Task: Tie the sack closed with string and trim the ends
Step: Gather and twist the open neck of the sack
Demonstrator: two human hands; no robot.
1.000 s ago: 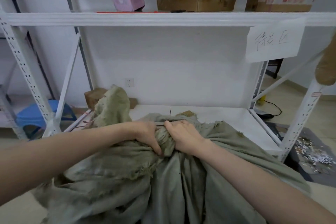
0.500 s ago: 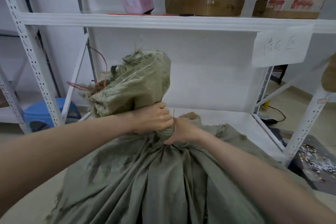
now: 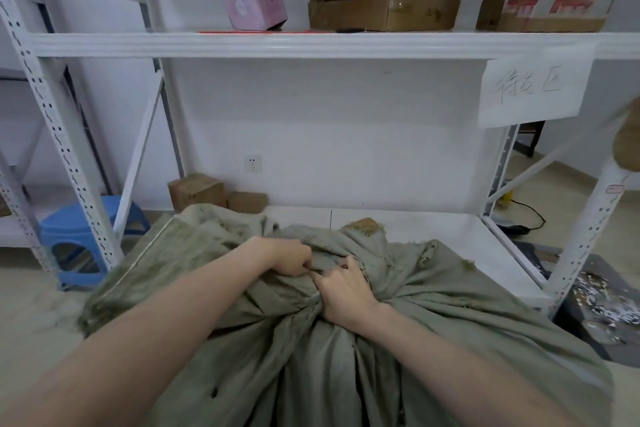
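While the sack (image 3: 346,357) lies under us, our left hand (image 3: 289,255) and right hand (image 3: 346,291) clench its gathered neck.

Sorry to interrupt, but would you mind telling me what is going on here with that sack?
A person is gathering the mouth of a grey-green sack that sits in front of a white shelving rack. The left hand and the right hand both clutch the bunched fabric at the neck, side by side. No string is visible around the neck, so tying has not begun.
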